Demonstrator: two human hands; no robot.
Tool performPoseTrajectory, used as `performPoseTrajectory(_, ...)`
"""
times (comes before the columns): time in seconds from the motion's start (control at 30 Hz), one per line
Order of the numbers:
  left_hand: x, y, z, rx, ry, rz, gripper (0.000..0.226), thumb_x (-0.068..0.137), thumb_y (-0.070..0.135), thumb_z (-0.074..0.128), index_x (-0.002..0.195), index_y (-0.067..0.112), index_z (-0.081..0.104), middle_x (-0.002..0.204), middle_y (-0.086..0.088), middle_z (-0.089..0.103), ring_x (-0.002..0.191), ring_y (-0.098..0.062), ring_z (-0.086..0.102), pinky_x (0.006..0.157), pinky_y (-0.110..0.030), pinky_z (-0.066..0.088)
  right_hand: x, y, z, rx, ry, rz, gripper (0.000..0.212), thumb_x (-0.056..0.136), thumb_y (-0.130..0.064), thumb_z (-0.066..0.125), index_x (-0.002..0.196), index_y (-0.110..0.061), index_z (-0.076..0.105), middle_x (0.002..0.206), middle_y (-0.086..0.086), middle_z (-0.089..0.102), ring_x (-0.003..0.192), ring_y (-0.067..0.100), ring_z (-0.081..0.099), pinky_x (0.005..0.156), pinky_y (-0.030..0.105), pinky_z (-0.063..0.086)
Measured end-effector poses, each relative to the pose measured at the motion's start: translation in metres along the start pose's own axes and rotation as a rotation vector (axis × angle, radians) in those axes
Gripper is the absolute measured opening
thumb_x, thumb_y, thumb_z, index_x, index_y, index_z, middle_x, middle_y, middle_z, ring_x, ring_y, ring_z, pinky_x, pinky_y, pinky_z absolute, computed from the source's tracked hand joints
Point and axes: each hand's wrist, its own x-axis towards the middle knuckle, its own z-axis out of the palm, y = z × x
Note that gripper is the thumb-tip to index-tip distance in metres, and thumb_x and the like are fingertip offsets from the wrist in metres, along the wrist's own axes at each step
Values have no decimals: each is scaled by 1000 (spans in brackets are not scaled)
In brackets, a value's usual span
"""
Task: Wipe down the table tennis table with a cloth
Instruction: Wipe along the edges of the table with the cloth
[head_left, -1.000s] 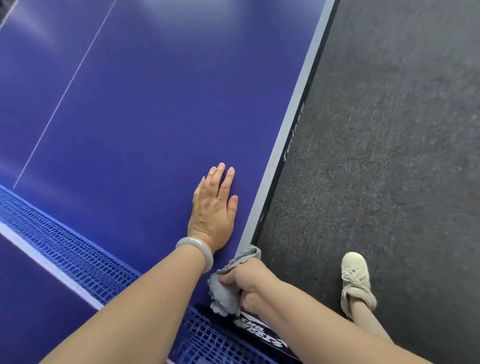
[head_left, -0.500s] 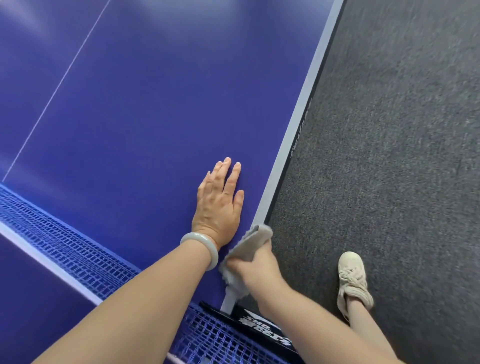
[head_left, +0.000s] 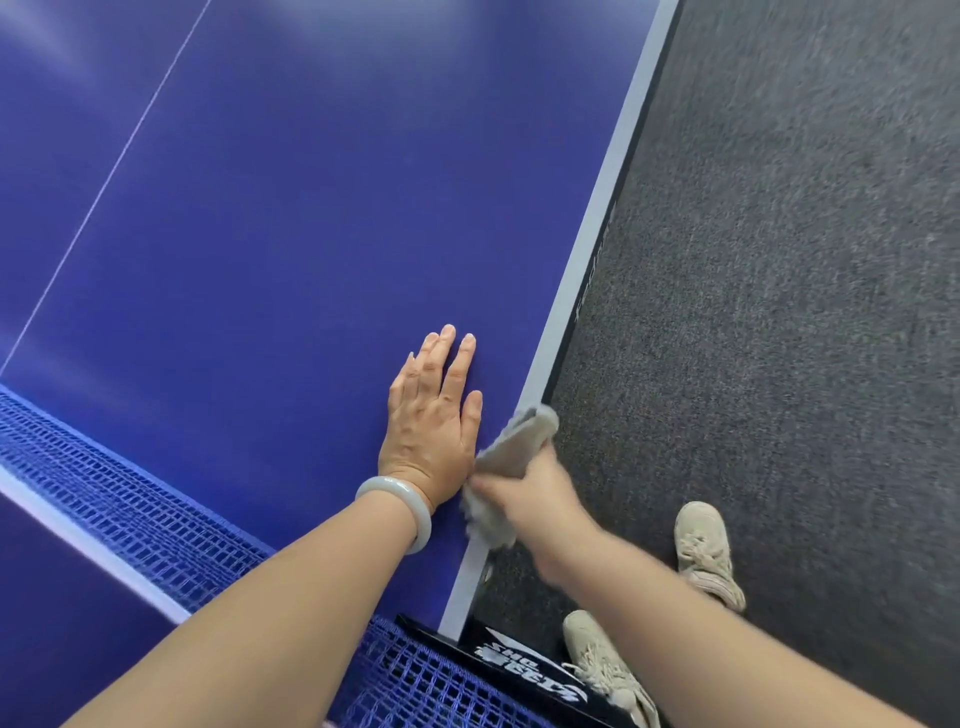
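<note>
Head view. Blue table tennis table (head_left: 311, 234) fills the left of frame; its white side line (head_left: 597, 208) serves as reference. Left hand (head_left: 431, 415) lies flat on the blue surface just inside the side line, palm down, fingers straight and together, holding nothing; pale jade-like bangle (head_left: 400, 506) on that wrist. Right hand (head_left: 530, 493), motion-blurred, grips a bunched grey cloth (head_left: 514, 441) in curled fingers. The cloth sits directly on the side line, draped over the table edge, touching the left hand's thumb side. Blue net (head_left: 130, 499) meets the side line at its near end, at a black net clamp (head_left: 519, 670) with white lettering. Outside the side line: dark grey carpet (head_left: 779, 312) and two beige lace-up shoes (head_left: 704, 551).
</note>
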Motion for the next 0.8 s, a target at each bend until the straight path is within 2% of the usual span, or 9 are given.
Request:
performPoseTrajectory(0.07, -1, 0, 1, 6, -6, 0, 60, 99, 39, 19, 155, 21, 21, 163, 0, 14, 150, -17, 10, 123, -40, 10, -17, 29, 10, -150, -13, 61, 67, 86, -12, 74, 141, -21, 37, 123, 5, 61, 105, 19, 64, 84, 26, 52)
performPoseTrajectory(0.17, 0, -1, 1, 10, -17, -1, 59, 99, 40, 18, 156, 22, 19, 163, 1, 13, 150, -16, 8, 123, -40, 9, -20, 43, 15, -131, -63, 199, 60, 85, -16, 76, 135, -11, 43, 125, 10, 62, 112, 24, 63, 98, 38, 52)
performPoseTrajectory(0.27, 1, 0, 1, 18, -28, -5, 60, 99, 40, 17, 156, 23, 18, 164, 2, 11, 151, -16, 8, 123, -39, 10, -8, 28, 9, 76, -122, 350, 17, 85, -1, 74, 98, -6, 63, 98, 13, 70, 92, 28, 68, 88, 46, 56)
performPoseTrajectory(0.33, 1, -2, 2, 28, -29, -10, 60, 99, 41, 16, 156, 23, 17, 164, 3, 9, 151, -15, 6, 123, -38, 9, 5, 10, 0, 154, -120, 364, 13, 85, 6, 71, 91, -3, 65, 84, 11, 68, 79, 25, 66, 69, 40, 57)
performPoseTrajectory(0.43, 0, -3, 2, 16, -23, -9, 60, 99, 41, 17, 156, 23, 18, 164, 4, 9, 151, -15, 6, 122, -36, 8, 31, -31, -22, 243, -8, 144, 12, 89, 5, 66, 96, -3, 61, 81, 11, 70, 72, 25, 68, 52, 38, 58)
performPoseTrajectory(0.5, 0, -3, 2, 8, -19, -8, 60, 99, 42, 17, 156, 24, 18, 164, 5, 9, 151, -14, 6, 122, -35, 7, 49, -54, -33, 213, 80, -35, 10, 92, -2, 66, 100, -3, 62, 93, 15, 73, 83, 30, 72, 64, 44, 61)
performPoseTrajectory(0.6, 0, -3, 2, 7, -16, -13, 59, 99, 43, 16, 156, 27, 15, 164, 6, 8, 151, -12, 3, 122, -34, 4, 58, -52, -23, 114, 243, -188, 39, 94, -15, 67, 130, -11, 52, 118, 9, 67, 102, 23, 67, 88, 41, 56)
performPoseTrajectory(0.73, -2, -1, 1, -12, -15, -27, 58, 100, 41, 20, 156, 29, 14, 164, 9, 6, 150, -8, 0, 121, -32, 2, 34, 8, 13, 197, 324, -325, 48, 98, -26, 59, 142, -23, 39, 126, 1, 59, 115, 16, 61, 92, 49, 55)
performPoseTrajectory(0.8, -1, 0, 2, -28, -6, -26, 58, 99, 41, 20, 156, 28, 16, 164, 8, 8, 150, -7, 0, 121, -31, 1, 29, 31, 21, 214, 316, -350, 49, 98, -22, 58, 143, -18, 38, 126, -2, 57, 114, -1, 58, 90, 30, 56)
